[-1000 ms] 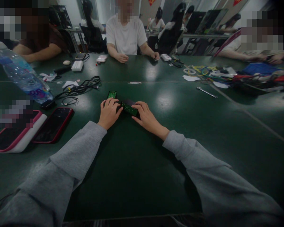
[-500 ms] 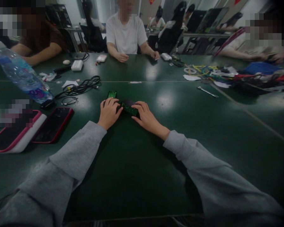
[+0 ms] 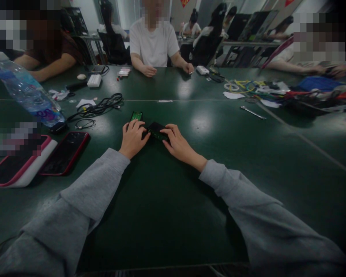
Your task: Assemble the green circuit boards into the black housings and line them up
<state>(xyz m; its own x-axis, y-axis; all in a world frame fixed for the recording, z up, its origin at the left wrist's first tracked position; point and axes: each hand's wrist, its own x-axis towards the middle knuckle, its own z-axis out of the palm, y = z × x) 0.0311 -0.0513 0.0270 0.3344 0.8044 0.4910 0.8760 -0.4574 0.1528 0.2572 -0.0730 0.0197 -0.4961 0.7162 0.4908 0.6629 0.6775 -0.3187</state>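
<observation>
My left hand (image 3: 133,139) is curled over a green circuit board (image 3: 137,115) in a dark frame, its fingers covering the near part. The tip of its thumb lies beside a flat black case (image 3: 156,127) with a green circuit board along its near side. At that case's right end, my right hand (image 3: 179,143) grips it between fingers and thumb. The case is tilted, and my fingers hide its right end. Whether the two pieces are joined by a wire cannot be made out.
To the left lie a red-edged phone (image 3: 65,154), a pink-rimmed device (image 3: 20,161), a water bottle (image 3: 31,92) and coiled black cables (image 3: 99,104). A wrench (image 3: 253,112) and a cable heap (image 3: 294,94) are at the right. A person in white (image 3: 152,42) sits opposite.
The black case has tipped in my right hand: more of its black top shows and less of the green board. My left hand has hardly moved.
</observation>
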